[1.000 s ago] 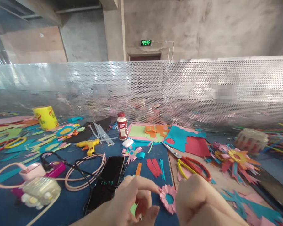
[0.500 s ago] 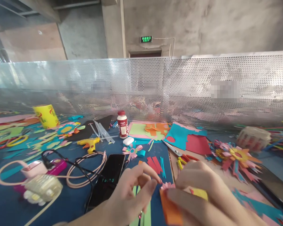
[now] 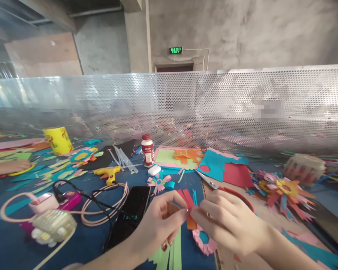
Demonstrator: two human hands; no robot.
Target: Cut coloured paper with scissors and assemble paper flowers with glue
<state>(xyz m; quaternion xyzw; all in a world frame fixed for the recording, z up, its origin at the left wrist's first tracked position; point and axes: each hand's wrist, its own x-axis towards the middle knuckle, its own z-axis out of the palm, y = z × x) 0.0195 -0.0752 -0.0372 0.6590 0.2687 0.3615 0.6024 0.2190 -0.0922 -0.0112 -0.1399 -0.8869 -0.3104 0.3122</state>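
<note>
My left hand [image 3: 167, 217] and my right hand [image 3: 228, 217] meet fingertip to fingertip at the lower middle, thumbs and fingers pinched. Between them is a small orange paper piece [image 3: 191, 222], its upper part hidden by the fingers. Just under my right hand lies a pink paper ring [image 3: 204, 243] with a blue centre. Green paper strips [image 3: 174, 249] lie beneath my left hand. Red paper strips [image 3: 186, 197] and thin blue strips [image 3: 194, 196] rest beyond the fingertips.
Scissors [image 3: 208, 180] lie right of centre. A phone [image 3: 129, 213], a coiled cable, a yellow glue gun [image 3: 108, 173] and a bottle [image 3: 148, 152] stand or lie leftward. Paper flowers [image 3: 285, 187] are at right. Another person's hand [image 3: 14, 166] reaches in at far left.
My hands have come together at the orange piece, which moved up and left. The pink ring now shows below. Another person's hand has appeared at far left.
</note>
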